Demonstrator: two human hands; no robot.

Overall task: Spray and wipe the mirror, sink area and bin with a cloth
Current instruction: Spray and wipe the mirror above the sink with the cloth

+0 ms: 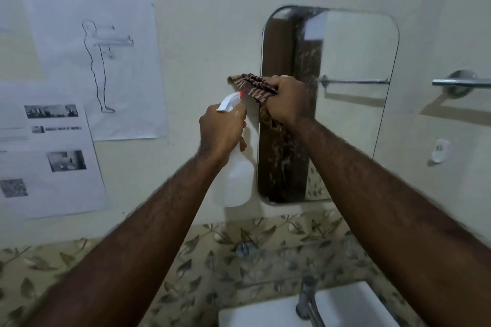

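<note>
A rounded wall mirror point(353, 61) hangs above the sink; droplets speckle its left part. My right hand point(288, 99) grips a brown striped cloth point(255, 85) and presses it against the mirror's left edge at mid height. My left hand point(220, 131) is closed around the neck of a translucent white spray bottle point(235, 180) with a white and red nozzle, held just left of the mirror, nozzle pointing up toward the cloth. The white sink point(265, 313) and its metal tap point(308, 300) lie below. No bin is in view.
Printed paper sheets point(87, 56) are stuck to the wall at the left. A chrome towel bar point(462, 82) juts from the wall at the right, with a small white wall fitting point(439, 150) below it. Leaf-patterned tiles point(212, 260) run behind the sink.
</note>
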